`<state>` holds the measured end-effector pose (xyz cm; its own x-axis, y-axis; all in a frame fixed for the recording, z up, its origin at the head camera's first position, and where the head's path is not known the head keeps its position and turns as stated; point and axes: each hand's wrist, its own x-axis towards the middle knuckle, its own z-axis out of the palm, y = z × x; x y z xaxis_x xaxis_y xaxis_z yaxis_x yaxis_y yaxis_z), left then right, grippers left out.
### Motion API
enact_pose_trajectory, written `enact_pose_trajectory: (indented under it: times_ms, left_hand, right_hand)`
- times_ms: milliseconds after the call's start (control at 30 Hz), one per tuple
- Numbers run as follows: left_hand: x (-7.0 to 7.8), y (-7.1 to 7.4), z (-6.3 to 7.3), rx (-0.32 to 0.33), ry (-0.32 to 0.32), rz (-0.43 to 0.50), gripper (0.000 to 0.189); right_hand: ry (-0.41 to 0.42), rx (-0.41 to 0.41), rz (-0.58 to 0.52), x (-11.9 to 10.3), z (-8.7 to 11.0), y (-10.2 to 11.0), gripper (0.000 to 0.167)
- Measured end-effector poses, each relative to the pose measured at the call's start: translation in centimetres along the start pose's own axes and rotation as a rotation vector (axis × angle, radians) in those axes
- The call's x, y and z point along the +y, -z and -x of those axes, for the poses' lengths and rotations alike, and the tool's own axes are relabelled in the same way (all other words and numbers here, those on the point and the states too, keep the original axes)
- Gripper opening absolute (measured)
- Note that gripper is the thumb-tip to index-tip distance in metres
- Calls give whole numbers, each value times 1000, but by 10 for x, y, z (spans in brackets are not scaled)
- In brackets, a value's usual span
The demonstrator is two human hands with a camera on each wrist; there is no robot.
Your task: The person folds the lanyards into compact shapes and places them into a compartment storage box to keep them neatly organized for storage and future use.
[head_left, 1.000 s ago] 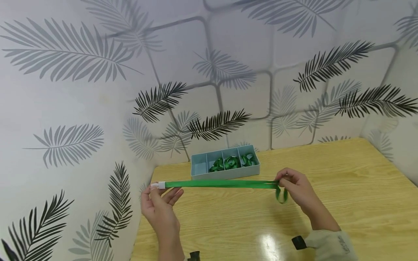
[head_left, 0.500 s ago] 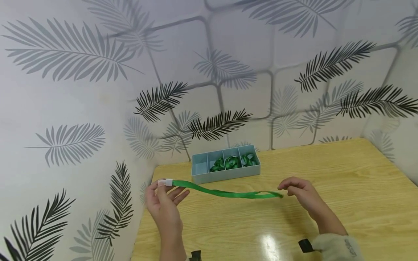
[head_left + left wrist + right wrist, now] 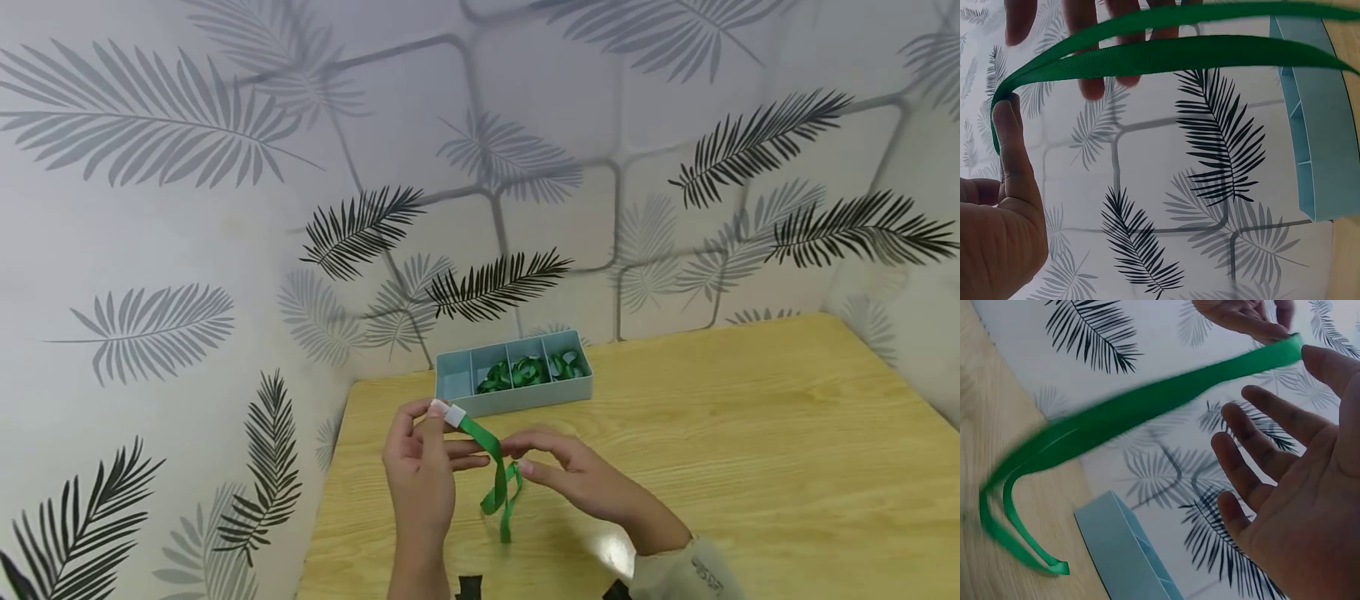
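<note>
A green lanyard (image 3: 487, 439) with a white plastic end piece (image 3: 454, 416) hangs in the air over the table. My left hand (image 3: 423, 479) pinches the white end between thumb and fingertips, other fingers spread. From there the green strap droops and doubles back in a loose loop. My right hand (image 3: 600, 487) is close beside the strap, its fingertips overlapping it in the head view. In the right wrist view, the right hand's fingers are extended and spread, and the strap (image 3: 1116, 422) sags past them. The left wrist view shows the strap (image 3: 1166, 53) as two bands.
Behind the hands, a pale blue divided box (image 3: 517, 402) stands on the wooden table (image 3: 735, 417) against the patterned wall (image 3: 547, 217). Coiled green straps (image 3: 528, 371) lie in three of its compartments; the leftmost holds nothing visible.
My right hand let go of the strap's far end and moved left toward the left hand. The taut strap went slack and now droops. My left hand shifted right, still pinching the white end.
</note>
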<state>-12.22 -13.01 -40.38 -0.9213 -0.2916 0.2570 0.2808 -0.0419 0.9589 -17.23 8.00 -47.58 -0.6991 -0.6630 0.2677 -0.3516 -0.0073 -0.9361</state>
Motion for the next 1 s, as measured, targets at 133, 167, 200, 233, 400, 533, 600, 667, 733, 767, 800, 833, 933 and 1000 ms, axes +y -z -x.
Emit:
enact_pose_trajectory:
  times_ms: [133,167,200,233,400,533,600,667,733,767,800,833,933,1000]
  left_hand:
    - [2,-3,2,-14,-7,3,27]
    - [2,-3,2,-11,-8,1,27]
    - [2,-2,2,-5,-9,-4,28]
    - [2,-1,1,4,-10,-9,28]
    - [-1,7,-3,66,-15,-17,28]
    - [-3,12,-6,88,-21,-5,28]
    - [-3,13,-6,90,-20,-6,29]
    - [-4,14,-7,94,-14,-8,29]
    - [-6,15,-7,101,-4,-9,28]
    - [-6,16,-8,105,1,-12,29]
    - [-7,16,-8,109,3,-13,28]
    - [-8,17,-9,110,3,-10,28]
    - [-11,19,-11,109,4,-1,28]
    - [-13,21,-12,106,10,9,28]
  right_hand:
    - [34,-90,-88,2,-9,-9,31]
    - [47,-108,-108,3,-10,-9,30]
    - [59,-119,-125,4,-10,-10,29]
    - [67,-127,-144,6,-10,-10,27]
    - [88,-131,-247,9,-9,-11,26]
    - [76,-109,-308,9,-7,-10,28]
    - [72,-94,-312,8,-7,-10,27]
    - [73,-91,-307,7,-6,-10,26]
    - [73,-101,-301,6,-4,-10,26]
    - [71,-110,-297,6,-3,-10,26]
    - [80,-123,-290,6,-2,-11,27]
    - [87,-139,-291,7,-1,-11,26]
    - [106,-189,-292,6,2,-12,22]
    - [129,-220,-295,6,5,-13,19]
